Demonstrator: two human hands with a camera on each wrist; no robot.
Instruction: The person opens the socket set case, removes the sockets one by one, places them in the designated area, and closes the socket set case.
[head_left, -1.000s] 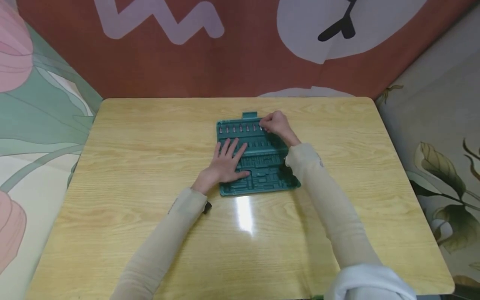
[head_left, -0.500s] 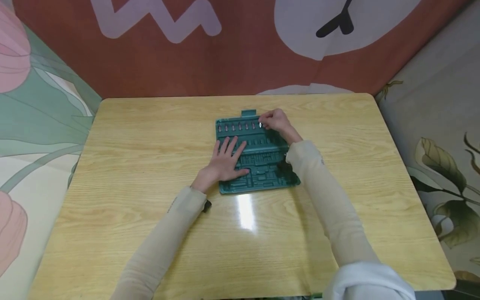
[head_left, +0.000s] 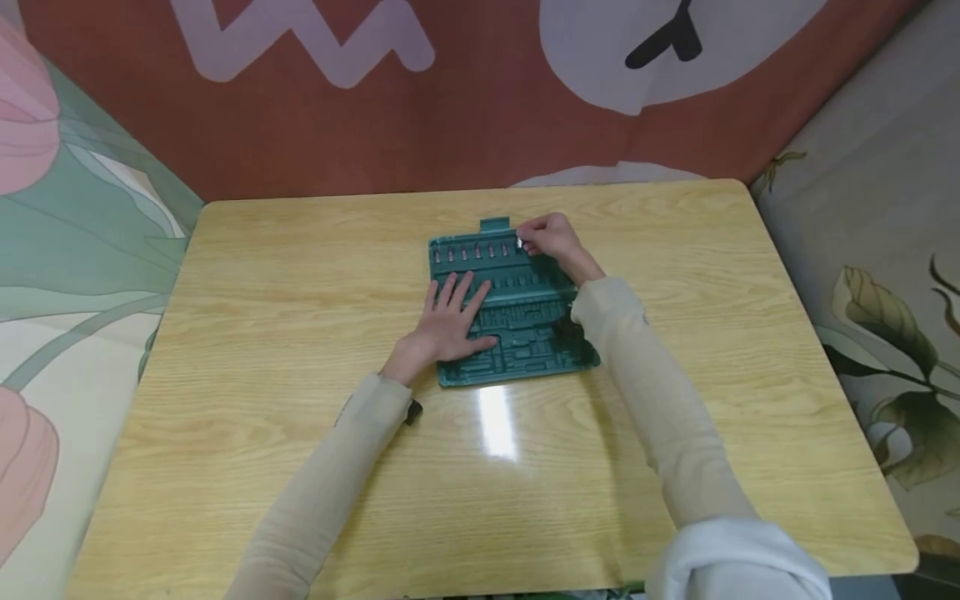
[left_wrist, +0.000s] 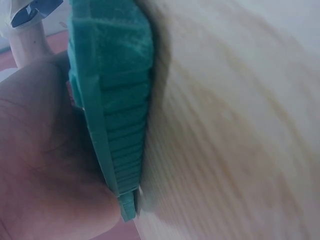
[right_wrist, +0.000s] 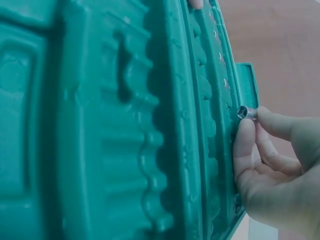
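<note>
Pinching one metal socket [right_wrist: 248,113], the right hand [head_left: 552,237] is at one green case [head_left: 525,362]; the left hand [head_left: 447,330] rests there, five digits spread, near six small pieces [head_left: 477,251].

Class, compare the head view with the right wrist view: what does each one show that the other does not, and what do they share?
Only the head view shows the whole left hand, resting with fingers spread on the green case, along with the left sleeve, the right sleeve and the pink flower print at the left.

Only the right wrist view shows clearly the hollow end of the metal socket.

Both show the right hand pinching that socket near the case's tab.
</note>
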